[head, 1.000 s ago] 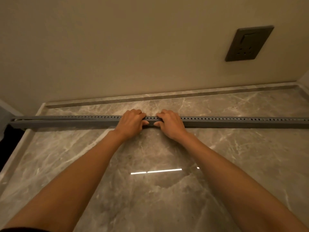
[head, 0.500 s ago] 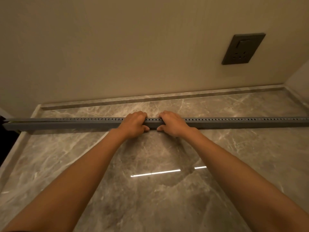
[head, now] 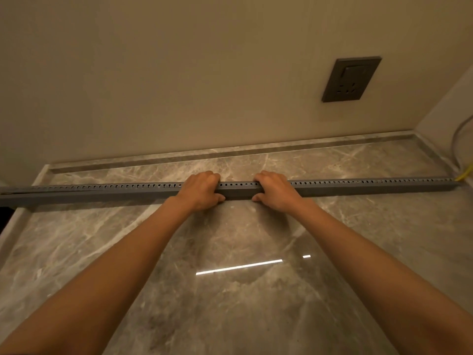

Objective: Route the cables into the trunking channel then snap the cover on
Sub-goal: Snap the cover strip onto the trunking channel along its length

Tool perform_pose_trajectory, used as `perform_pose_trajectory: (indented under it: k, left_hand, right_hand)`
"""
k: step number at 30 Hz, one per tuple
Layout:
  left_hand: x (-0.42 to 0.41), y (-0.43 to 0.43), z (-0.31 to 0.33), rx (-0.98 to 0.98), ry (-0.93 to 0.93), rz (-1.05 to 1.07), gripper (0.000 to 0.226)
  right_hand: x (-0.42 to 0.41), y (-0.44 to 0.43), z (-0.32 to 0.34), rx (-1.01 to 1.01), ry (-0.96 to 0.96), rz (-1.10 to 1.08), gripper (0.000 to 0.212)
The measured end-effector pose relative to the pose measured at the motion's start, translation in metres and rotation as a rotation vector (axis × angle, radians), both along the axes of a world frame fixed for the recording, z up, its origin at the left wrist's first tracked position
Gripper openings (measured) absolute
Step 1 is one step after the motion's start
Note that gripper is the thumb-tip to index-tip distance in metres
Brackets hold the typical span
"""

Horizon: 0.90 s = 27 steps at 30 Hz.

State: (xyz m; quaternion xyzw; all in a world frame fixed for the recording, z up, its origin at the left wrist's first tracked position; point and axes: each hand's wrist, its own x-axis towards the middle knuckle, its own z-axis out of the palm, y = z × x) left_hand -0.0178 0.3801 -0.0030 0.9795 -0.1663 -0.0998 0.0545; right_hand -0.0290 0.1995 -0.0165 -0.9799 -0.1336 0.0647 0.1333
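A long grey trunking channel with a row of slots along its top lies across the marble surface from left edge to right. My left hand and my right hand both grip it near its middle, fingers over the top and thumbs on the near face, a short gap of trunking between them. A yellow cable sticks out at the trunking's right end. A grey cable curves up along the right wall. At the far left the cover looks slightly lifted.
The marble surface has a raised lip at the back and sides. A dark wall socket with a switch sits on the beige wall, upper right. The left end of the trunking overhangs a dark drop.
My hands have moved apart along the trunking, leaving a wider gap between them. The view has shifted right, bringing the trunking's right end and the cables into view.
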Motion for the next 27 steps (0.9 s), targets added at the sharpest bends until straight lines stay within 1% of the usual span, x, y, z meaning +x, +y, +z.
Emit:
perform_pose_trajectory:
  k: [4,7,9,15,21,24,27]
  left_hand:
    - [-0.003,-0.043,0.0,-0.073,0.001,-0.053,0.037]
    - [-0.005,-0.078,-0.002,-0.074,0.004,-0.094,0.04]
    - [-0.006,-0.094,-0.004,-0.062,-0.009,-0.103,0.037]
    - [-0.009,-0.109,-0.007,0.049,-0.129,-0.135,0.029]
    - [-0.01,-0.111,-0.004,0.053,-0.11,-0.083,0.028]
    - [-0.01,-0.115,-0.005,0.07,-0.121,-0.07,0.029]
    - [-0.012,-0.121,-0.008,0.059,-0.126,-0.075,0.031]
  right_hand:
    - [-0.006,-0.04,0.002,-0.031,-0.002,-0.076,0.037]
    - [-0.008,-0.058,0.0,-0.011,-0.012,-0.105,0.037]
    - [-0.009,-0.062,-0.001,0.001,-0.022,-0.096,0.037]
    - [-0.009,-0.061,-0.007,0.024,-0.082,-0.077,0.031]
    - [-0.005,-0.074,0.0,0.061,-0.012,-0.047,0.033]
    - [-0.006,-0.095,0.004,-0.038,-0.02,-0.051,0.034]
    - [-0.01,-0.108,0.002,-0.119,-0.059,-0.062,0.03]
